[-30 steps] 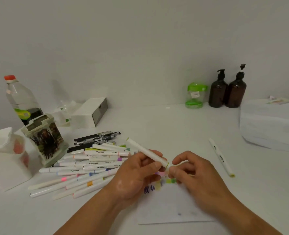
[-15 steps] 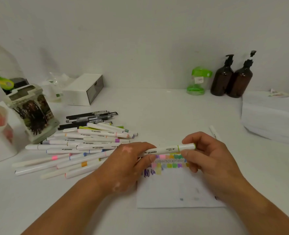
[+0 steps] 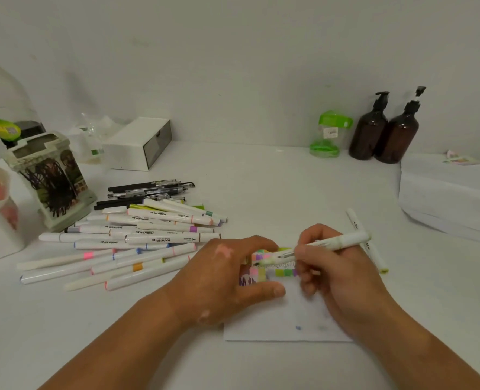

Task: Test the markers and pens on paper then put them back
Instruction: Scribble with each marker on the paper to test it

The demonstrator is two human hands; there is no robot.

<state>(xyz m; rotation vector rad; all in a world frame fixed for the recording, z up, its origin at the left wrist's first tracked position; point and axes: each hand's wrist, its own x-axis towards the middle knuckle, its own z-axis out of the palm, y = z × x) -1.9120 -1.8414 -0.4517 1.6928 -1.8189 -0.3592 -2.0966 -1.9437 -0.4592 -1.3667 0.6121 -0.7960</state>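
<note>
Decorated white pen holder box (image 3: 50, 178) far left, upright. Pile of white colour-banded markers (image 3: 137, 240) just right of it on white table (image 3: 261, 178), black pens (image 3: 145, 190) behind pile. Left hand (image 3: 227, 280) rests on white paper sheet (image 3: 289, 319), thumb flat on it, fingers curled under; whether they hold anything, cannot tell. Right hand (image 3: 340, 274) pinches white marker with pale green end (image 3: 326, 244), tip touching paper among colour swatches. Another white marker (image 3: 352, 218) lies beyond right hand.
</note>
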